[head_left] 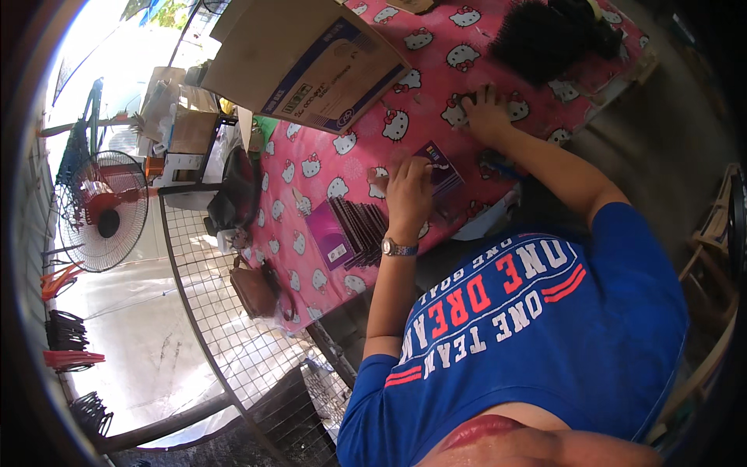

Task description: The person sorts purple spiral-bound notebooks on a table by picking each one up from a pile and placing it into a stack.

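My left hand (410, 187), with a watch on its wrist, is over the table beside a purple printed card (445, 177). Its fingers are bent and the thumb stands apart; I see nothing held, though the fingertips are partly hidden. Just left of that wrist, a fanned row of dark purple cards (359, 232) overlaps a flat purple card with a white label (331, 237). Farther off to the right, my right hand (489, 115) reaches low over the tabletop with its fingers apart. A small dark patch shows by its fingertips; I cannot tell what it is.
A pink cat-patterned cloth (338, 187) covers the table. An open cardboard box (311, 74) stands at the far left, and a pile of black bristly items (537, 43) lies far right. A brown bag (255, 288), wire mesh (210, 288) and a fan (109, 214) are left.
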`<state>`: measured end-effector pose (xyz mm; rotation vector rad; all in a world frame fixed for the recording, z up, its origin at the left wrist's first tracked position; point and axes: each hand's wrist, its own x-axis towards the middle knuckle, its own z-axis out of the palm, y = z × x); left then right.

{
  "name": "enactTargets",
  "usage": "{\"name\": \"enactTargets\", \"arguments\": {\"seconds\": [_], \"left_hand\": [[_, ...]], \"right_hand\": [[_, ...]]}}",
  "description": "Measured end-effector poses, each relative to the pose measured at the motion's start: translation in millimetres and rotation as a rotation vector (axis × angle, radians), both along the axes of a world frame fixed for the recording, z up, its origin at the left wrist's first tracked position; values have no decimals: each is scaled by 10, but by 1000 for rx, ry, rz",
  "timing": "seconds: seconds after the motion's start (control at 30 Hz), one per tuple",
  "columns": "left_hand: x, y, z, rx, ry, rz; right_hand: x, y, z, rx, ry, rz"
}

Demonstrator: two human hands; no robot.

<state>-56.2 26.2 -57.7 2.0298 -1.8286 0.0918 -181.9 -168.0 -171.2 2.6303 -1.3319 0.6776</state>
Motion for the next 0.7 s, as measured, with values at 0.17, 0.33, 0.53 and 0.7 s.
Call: {"name": "enactTargets", "arguments": {"seconds": [0.17,0.33,0.53,0.7], "left_hand": [[-77,41,37,-128,-23,189],[103,-16,-120,-146,34,94],[-35,-154,-17,-148,25,82],[98,-114,4,-245,55,32]], "right_hand": [[-32,-416,459,652,100,249],[-134,-187,1216,1626,-439,983],[-197,-118,1361,1530,-180,1099],[-44,-209,1273,1094,45,870]]}}
